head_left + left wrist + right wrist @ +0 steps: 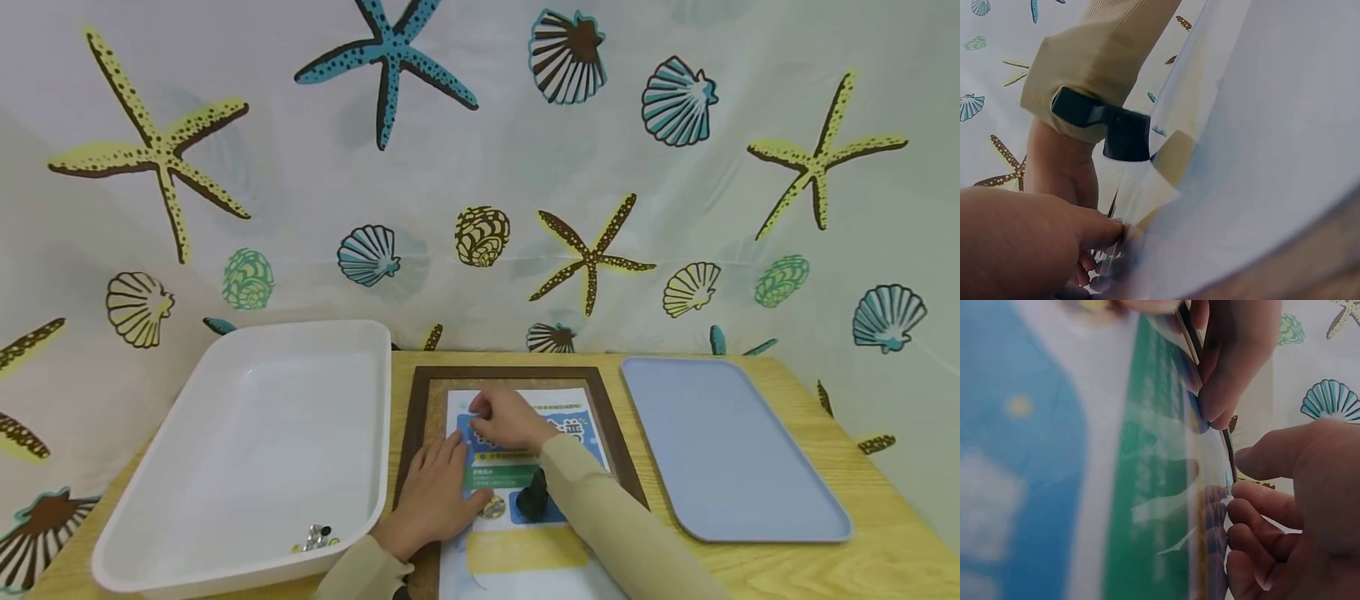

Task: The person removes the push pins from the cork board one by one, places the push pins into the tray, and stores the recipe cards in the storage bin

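A printed poster in blue, green and yellow lies on a cork board with a dark brown frame. My left hand rests with its fingers spread over the poster's left edge and the cork beside it. In the left wrist view its thumb lies against the glossy sheet. My right hand is at the poster's upper left, fingers curled, thumb and index finger close together right at the sheet. I cannot tell whether something small is between them.
A deep white tray stands at the left, with several small metallic and coloured pieces in its near right corner. A flat light-blue tray lies on the wooden table at the right. Behind hangs a patterned curtain.
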`<state>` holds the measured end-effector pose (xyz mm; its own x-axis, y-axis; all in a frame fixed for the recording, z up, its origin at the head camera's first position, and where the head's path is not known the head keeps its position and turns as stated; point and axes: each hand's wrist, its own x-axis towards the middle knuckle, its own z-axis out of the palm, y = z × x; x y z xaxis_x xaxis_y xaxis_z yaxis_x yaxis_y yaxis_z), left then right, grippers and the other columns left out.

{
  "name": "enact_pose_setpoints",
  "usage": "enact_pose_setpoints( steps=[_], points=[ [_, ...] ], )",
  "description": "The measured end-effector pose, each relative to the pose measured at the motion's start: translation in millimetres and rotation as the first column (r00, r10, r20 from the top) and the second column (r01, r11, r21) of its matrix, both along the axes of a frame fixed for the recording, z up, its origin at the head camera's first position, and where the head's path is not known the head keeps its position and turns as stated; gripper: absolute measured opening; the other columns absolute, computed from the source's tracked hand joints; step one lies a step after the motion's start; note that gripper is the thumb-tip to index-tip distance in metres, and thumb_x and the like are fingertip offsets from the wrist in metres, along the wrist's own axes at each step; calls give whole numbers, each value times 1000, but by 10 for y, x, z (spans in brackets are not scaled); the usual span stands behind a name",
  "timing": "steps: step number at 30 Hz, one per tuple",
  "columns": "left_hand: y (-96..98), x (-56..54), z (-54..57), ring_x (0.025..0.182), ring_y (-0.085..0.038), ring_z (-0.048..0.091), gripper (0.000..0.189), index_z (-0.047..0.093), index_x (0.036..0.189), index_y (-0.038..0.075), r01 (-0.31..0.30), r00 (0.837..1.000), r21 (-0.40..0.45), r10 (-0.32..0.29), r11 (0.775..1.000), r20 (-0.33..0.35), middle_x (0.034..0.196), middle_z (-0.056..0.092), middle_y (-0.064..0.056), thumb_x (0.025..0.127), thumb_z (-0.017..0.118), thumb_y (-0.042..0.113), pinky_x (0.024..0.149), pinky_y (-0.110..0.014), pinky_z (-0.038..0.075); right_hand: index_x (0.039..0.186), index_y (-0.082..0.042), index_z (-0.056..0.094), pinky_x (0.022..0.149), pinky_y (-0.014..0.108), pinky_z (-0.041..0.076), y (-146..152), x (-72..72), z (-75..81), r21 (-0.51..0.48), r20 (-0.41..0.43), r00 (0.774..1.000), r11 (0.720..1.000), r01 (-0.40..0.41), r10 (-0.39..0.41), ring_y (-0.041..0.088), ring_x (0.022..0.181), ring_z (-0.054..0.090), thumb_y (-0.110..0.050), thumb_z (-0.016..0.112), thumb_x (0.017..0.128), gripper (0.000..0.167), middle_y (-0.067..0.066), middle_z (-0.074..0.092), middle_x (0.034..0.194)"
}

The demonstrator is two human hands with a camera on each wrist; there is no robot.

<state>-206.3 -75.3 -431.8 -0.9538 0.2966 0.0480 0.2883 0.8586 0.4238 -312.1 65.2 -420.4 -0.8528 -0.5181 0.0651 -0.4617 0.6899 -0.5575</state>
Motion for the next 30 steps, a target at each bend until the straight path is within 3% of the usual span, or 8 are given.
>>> enact_pose_setpoints(
  steps=[9,17,21,30],
  points=[
    [28,-3,6,141,-43,26,74,41,139,-8,-2,1000,21,1,1000,17,151,32,-24,88,64,41,112,-60,20,105,-1,67,78,33,53,-72,-122,-21,9,7,998,998,69,-69,19,83,62,-12,63,90,19,11,67,95],
    [46,-56,9,140,-44,28,72,44,136,-8,12,999,95,-8,995,-41,150,34,-26,87,66,40,111,-62,21,98,-4,67,73,29,52,-95,-243,24,-6,17,988,988,153,-153,13,76,59,-14,65,90,13,7,67,90],
    [23,-9,-32,140,-47,24,72,43,136,-11,11,1000,142,-10,990,-8,151,30,-29,87,67,37,111,-65,16,94,-5,68,70,27,50,-130,-256,-37,5,18,989,989,146,-146,11,71,57,-15,65,90,12,5,67,87],
    [-5,-16,-56,141,-47,23,74,41,138,-10,0,1000,126,0,992,3,152,28,-28,88,66,39,112,-64,15,91,-4,70,70,29,51,-179,-277,-22,-4,43,986,987,160,-160,12,69,57,-15,66,88,12,6,69,86]
  ],
)
